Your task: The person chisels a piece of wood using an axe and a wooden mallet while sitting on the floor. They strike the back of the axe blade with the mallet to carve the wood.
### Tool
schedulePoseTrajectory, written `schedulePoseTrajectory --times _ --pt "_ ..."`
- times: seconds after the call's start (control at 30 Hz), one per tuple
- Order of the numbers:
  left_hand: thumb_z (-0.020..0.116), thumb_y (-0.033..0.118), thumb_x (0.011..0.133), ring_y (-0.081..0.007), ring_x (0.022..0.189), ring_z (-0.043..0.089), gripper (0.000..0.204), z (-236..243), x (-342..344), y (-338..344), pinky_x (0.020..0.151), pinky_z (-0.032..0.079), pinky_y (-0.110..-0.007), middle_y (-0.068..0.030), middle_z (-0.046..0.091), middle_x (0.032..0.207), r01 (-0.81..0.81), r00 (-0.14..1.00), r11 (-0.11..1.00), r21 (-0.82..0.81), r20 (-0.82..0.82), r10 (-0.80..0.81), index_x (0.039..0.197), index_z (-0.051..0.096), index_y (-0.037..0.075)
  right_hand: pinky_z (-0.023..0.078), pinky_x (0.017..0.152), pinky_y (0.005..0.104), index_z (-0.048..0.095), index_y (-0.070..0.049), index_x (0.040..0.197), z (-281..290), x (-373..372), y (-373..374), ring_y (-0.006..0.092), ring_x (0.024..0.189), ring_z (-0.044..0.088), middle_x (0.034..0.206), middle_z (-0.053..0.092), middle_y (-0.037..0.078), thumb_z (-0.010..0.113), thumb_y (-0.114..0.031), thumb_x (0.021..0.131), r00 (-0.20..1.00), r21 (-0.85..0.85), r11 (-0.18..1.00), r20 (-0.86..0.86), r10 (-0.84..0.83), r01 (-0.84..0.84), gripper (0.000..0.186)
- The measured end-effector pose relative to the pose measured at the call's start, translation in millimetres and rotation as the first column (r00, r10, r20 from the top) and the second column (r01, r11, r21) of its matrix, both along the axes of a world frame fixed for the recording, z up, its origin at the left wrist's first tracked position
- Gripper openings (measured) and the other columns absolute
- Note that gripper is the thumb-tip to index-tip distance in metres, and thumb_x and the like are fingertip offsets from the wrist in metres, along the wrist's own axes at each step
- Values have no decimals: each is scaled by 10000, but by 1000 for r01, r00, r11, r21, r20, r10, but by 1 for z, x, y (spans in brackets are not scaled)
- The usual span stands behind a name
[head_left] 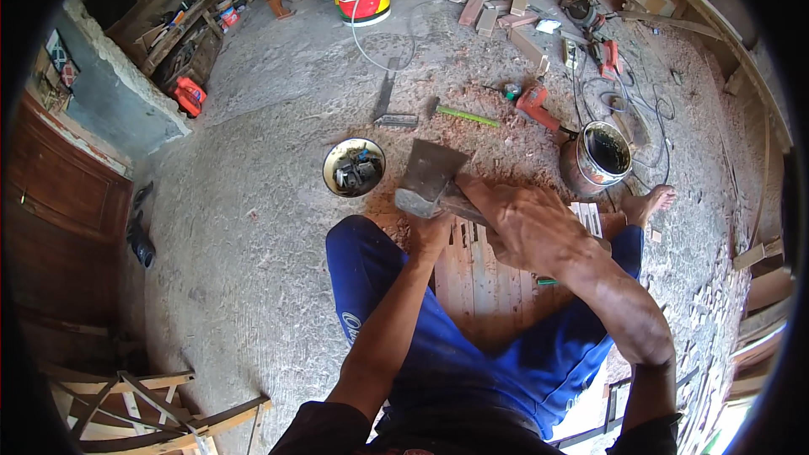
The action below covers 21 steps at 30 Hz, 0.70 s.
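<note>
Between the seated person's blue-trousered legs (pixel 455 341) lay pale wooden strips (pixel 472 278), partly covered by the forearms. Above them, the right hand (pixel 535 223) was clamped around the handle of a hatchet (pixel 431 170), whose long axis ran leftward from that fist to a broad steel head. The left hand (pixel 428 234) was nearer the head, just below it in view; its fingers were hidden, so its grip and any contact could not be told. Beyond stood a bowl (pixel 331 156) of dark, indistinct pieces.

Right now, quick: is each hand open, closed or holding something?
Left hand: partly hidden; cannot be told.
Right hand: closed, holding a wooden-handled, broad-bladed grey metal hatchet.
</note>
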<state>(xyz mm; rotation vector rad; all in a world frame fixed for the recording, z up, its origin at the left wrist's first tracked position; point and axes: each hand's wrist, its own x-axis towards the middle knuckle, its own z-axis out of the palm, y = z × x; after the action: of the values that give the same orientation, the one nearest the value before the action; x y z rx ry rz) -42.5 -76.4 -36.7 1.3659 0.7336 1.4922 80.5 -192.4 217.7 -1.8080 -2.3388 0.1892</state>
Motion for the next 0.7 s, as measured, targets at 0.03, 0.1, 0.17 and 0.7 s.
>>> schedulePoseTrajectory --times 0.03,0.1,0.17,0.7 --pt "660 37 874 -169 980 645 283 -17 -2 3 864 531 -321 -43 682 1023 43 998 998 -54 51 -40 1152 614 22 564 735 470 406 -4 1408 8 -2 -6 396 853 691 976 693 186 615 -18 787 1000 28 1000 -10 -12 12 656" --pt "688 39 861 -166 983 643 283 -21 -4 3 868 528 -320 -31 688 992 81 996 992 -97 53 -76 1136 621 24 558 716 474 392 -11 1423 26 -14 -12 393 817 692 944 688 194 607 -32 802 998 -61 996 12 -63 64 658" --pt "766 63 801 -208 969 639 403 -49 -29 8 863 522 -359 -74 677 1045 -21 907 990 138 -413 77 1163 597 12 558 723 481 368 -39 1465 18 -24 -8 386 822 699 943 685 210 585 -63 838 984 -250 965 172 -40 83 664" --pt "767 -13 811 -87 649 593 193 74 -32 -8 587 496 -263 -1 622 730 140 983 965 -224 152 -107 878 597 49 522 691 464 445 -43 1406 -18 3 -42 435 758 697 772 665 253 642 -51 827 787 -276 922 -487 -379 273 612"
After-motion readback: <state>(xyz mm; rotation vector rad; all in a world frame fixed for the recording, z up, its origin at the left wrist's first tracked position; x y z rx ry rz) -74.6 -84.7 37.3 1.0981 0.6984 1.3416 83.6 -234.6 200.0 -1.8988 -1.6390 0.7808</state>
